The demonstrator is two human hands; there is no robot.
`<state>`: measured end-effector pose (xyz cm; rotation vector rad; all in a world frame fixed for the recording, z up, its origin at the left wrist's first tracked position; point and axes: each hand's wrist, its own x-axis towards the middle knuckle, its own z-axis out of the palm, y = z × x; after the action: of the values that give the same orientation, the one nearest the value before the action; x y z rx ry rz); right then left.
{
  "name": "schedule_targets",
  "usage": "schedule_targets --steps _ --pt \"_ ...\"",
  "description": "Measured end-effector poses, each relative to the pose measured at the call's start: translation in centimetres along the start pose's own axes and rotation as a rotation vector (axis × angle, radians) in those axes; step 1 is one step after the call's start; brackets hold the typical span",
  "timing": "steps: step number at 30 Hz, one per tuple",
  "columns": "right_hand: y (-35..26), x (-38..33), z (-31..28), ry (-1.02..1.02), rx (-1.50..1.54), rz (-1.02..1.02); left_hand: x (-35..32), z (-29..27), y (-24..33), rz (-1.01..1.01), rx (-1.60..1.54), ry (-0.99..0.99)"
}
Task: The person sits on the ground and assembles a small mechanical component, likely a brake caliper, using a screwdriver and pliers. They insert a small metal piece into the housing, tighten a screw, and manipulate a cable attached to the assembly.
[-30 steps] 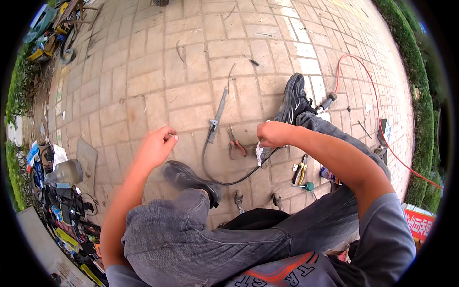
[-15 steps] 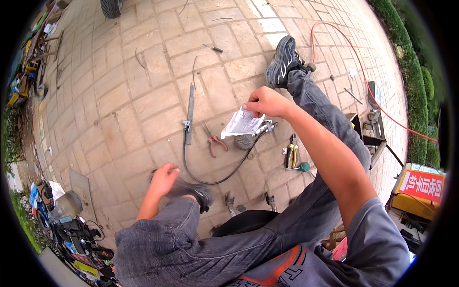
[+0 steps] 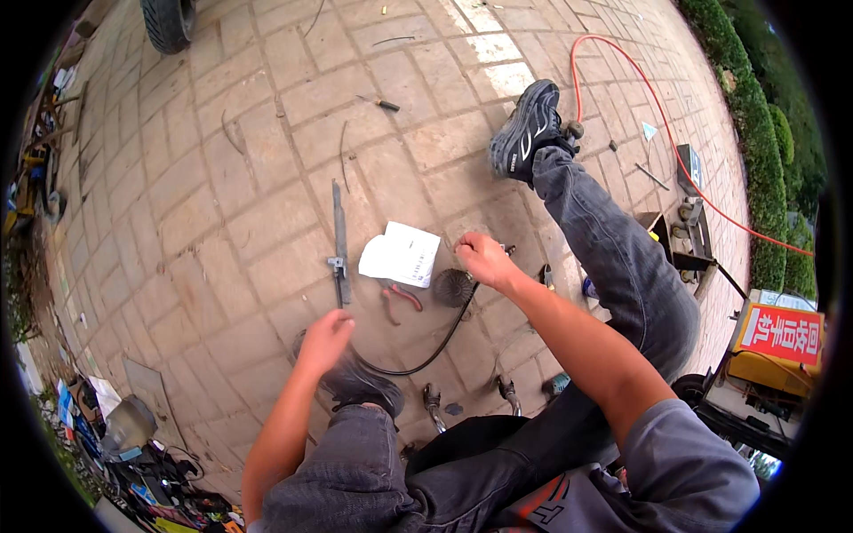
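Observation:
My right hand (image 3: 482, 259) is closed, with curled fingers over the upper right end of a black hose (image 3: 413, 366); whatever is inside its grip is hidden. Beside it sits a round dark ribbed part (image 3: 454, 287). A white printed paper sheet (image 3: 402, 253) lies apart from the hand, its corner over red-handled pliers (image 3: 404, 300). Loosely bent fingers, apparently holding nothing, show on my left hand (image 3: 327, 341), above my black shoe and overlapping the hose's left side. Just beyond that hand is a grey metal strip (image 3: 339, 218) with a small metal clamp (image 3: 337, 263) across it.
Yellow-handled pliers (image 3: 547, 275) lie right of my right hand. A screwdriver (image 3: 387, 105) is farther out on the paving. A red hose (image 3: 653, 91) curves along the right, past an open toolbox (image 3: 697, 233). Clutter (image 3: 133, 435) covers the lower left; a tire (image 3: 169, 25) stands far left.
My right hand has let go of the paper and moved down to the hose end. The paper now lies left of it. My left hand has moved slightly right, to the hose.

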<state>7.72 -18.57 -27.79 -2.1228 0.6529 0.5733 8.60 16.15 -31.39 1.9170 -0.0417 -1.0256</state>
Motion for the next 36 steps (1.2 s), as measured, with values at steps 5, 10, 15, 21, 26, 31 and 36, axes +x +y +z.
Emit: schedule_targets --steps 5,10,15,21,26,31,36 --pt "-4.8 3.2 3.4 -0.008 -0.357 -0.166 4.1 0.7 5.3 -0.008 -0.226 0.055" --pt "-5.3 6.7 3.9 -0.255 -0.377 -0.193 4.2 2.2 5.3 0.029 -0.318 -0.085" --pt "-6.0 6.0 3.9 -0.573 -0.056 -0.227 3.0 3.8 5.7 0.202 -0.349 0.133" --pt "-9.0 1.3 5.8 -0.643 0.373 0.013 -0.3 1.2 7.2 0.421 0.376 0.491" --pt "-7.5 -1.3 10.9 -0.531 0.464 -0.138 -2.3 -0.2 5.1 0.489 0.545 0.616" --pt "-6.9 -2.6 12.8 -0.363 0.245 -0.21 -4.3 0.2 4.3 0.465 0.657 0.584" --pt "-7.5 -3.2 12.2 -0.606 0.791 0.591 -4.7 0.3 3.5 0.559 0.664 0.542"
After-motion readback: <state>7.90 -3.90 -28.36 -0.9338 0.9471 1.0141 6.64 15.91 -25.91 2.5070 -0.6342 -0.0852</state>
